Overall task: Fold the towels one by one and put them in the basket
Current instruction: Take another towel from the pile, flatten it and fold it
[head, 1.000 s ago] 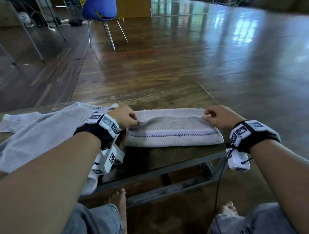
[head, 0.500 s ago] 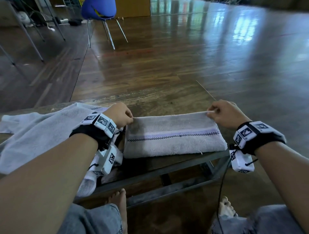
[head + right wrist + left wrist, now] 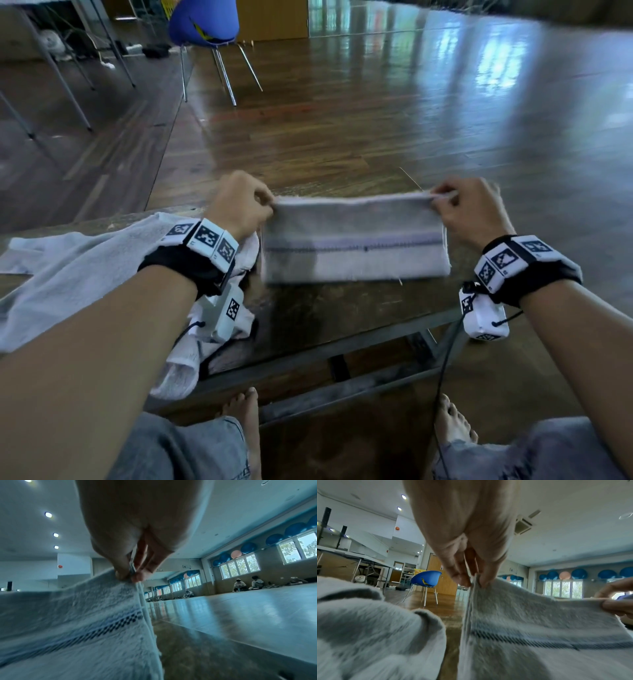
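Note:
A folded white towel [image 3: 354, 240] with a dark checked stripe hangs stretched between my hands above the low table [image 3: 342, 318]. My left hand [image 3: 243, 202] pinches its upper left corner, thumb against fingers [image 3: 471, 580]. My right hand [image 3: 466, 209] pinches the upper right corner [image 3: 130, 574]. The towel's lower edge [image 3: 356, 275] hovers just over the tabletop. A second, unfolded pale towel [image 3: 68, 270] lies crumpled on the table's left side, under my left forearm. No basket is in view.
The table's metal frame [image 3: 342, 387] runs below its front edge, with my bare feet [image 3: 246, 418] under it. A blue chair [image 3: 205, 24] stands on the wooden floor beyond. Table legs [image 3: 51, 68] are at the far left. People [image 3: 247, 585] sit by the far wall.
Both hands have lifted the folded towel's far edge up off the table, so it now hangs upright and taut between them instead of lying flat.

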Demonstrator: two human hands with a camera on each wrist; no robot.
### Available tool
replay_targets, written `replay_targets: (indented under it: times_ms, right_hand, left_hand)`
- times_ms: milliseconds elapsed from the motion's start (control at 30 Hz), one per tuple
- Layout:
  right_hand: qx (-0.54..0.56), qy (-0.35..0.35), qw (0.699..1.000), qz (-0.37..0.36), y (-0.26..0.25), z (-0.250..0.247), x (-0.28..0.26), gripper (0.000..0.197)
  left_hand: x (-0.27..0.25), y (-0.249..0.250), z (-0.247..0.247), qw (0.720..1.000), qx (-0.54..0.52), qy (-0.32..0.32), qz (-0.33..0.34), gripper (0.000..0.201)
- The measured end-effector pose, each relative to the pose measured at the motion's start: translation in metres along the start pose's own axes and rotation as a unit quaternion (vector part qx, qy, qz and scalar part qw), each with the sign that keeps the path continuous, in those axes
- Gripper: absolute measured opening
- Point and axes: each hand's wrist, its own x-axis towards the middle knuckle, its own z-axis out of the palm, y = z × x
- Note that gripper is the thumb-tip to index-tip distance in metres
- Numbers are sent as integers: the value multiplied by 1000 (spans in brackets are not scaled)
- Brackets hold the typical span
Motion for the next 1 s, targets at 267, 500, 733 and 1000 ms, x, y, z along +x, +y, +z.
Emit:
replay_targets:
  times_ms: [267, 500, 733, 1000]
  right_hand:
    - [79, 64, 995, -7, 7, -37, -28, 7]
    - [9, -211, 971, 112, 39, -5, -62, 23]
    - [-76, -231, 952, 183, 29, 13, -56, 35]
    - [-64, -89, 978, 175, 7, -10, -54, 24]
  left_hand:
    - [-18, 7, -14, 990, -86, 56, 95, 17]
    - [-29, -16, 33, 969, 33, -229, -81, 24]
    - [-24, -3, 44, 949, 85, -244, -182, 50]
    - [-18, -4, 26, 966, 4, -157, -206, 32]
